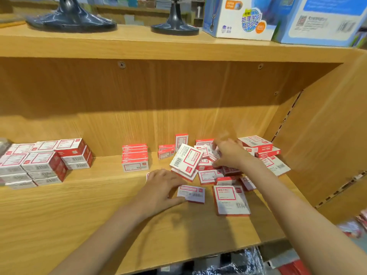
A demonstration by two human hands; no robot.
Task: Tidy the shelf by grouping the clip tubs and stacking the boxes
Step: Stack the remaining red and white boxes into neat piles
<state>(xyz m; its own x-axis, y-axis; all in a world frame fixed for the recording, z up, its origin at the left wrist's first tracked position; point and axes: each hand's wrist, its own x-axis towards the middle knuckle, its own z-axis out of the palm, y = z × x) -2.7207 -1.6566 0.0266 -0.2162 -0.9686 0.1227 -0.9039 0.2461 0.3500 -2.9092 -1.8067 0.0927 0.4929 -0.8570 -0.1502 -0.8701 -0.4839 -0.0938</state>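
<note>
- Head view: a wooden shelf (59, 211) with a wooden back panel and a side wall on the right, which has a slotted metal strip.
- On the upper shelf (139, 44) stand two dark stand bases (174, 24) and blue and white cartons (240, 18), all cut off by the top edge.
- Red and white boxes lie in a loose heap (208, 167) at the right of the shelf; a neat stack (135, 158) stands near the middle and a bigger block of stacks (45, 163) at the left.
- Left hand (160, 187) holds a flat box (191, 193) on the shelf, thumb and fingers at its left end.
- Right hand (230, 153) reaches into the heap with fingers bent; they are blurred, so I cannot tell if this grip has hold of a box.
- Things at the far left edge and below the shelf are too blurred to name.
</note>
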